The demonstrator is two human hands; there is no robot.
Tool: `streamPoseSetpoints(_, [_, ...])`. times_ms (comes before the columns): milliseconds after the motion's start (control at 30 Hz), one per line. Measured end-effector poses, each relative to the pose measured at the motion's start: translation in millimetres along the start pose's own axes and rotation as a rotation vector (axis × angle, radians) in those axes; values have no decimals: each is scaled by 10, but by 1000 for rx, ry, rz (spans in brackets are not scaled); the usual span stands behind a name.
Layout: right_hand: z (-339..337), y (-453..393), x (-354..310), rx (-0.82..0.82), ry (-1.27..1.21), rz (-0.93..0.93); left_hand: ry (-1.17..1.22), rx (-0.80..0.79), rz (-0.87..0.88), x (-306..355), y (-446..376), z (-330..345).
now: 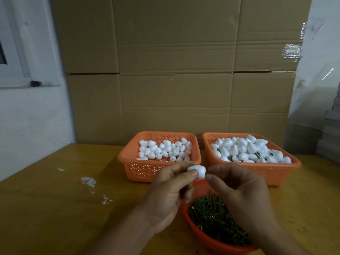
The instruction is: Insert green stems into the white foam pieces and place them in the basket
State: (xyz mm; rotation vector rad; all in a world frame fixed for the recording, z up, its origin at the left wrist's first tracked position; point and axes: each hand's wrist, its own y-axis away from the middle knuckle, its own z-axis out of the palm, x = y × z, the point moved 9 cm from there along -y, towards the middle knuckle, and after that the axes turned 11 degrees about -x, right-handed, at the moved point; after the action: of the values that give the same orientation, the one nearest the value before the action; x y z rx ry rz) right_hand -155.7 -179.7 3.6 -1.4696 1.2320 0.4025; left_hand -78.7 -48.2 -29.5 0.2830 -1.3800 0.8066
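Small assembly workroom: wooden table (55, 199) before stacked cardboard cartons (174, 70); bulk-filled orange baskets (147, 172) at cartons' foot.

The right hand (237, 190) has its thumb and finger tips close together beside the foam piece (197, 172), but whatever they pinch is too small to see. The left hand (169, 196) covers part of that foam piece. Both hands hide the far side of the red bowl (219, 243), and the bottom edge cuts off its near side. Green bits peek between the white pieces in the right basket (276, 172), mostly buried. Both arms run off the bottom edge.
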Motion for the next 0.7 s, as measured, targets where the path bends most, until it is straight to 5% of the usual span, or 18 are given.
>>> streamPoseSetpoints(333, [70,45,-109,-44,226,-56,-82,66,110,32,-15,-23])
streamPoseSetpoints(700, [153,64,-156,-73,81,-60,-304,91,206,141,17,5])
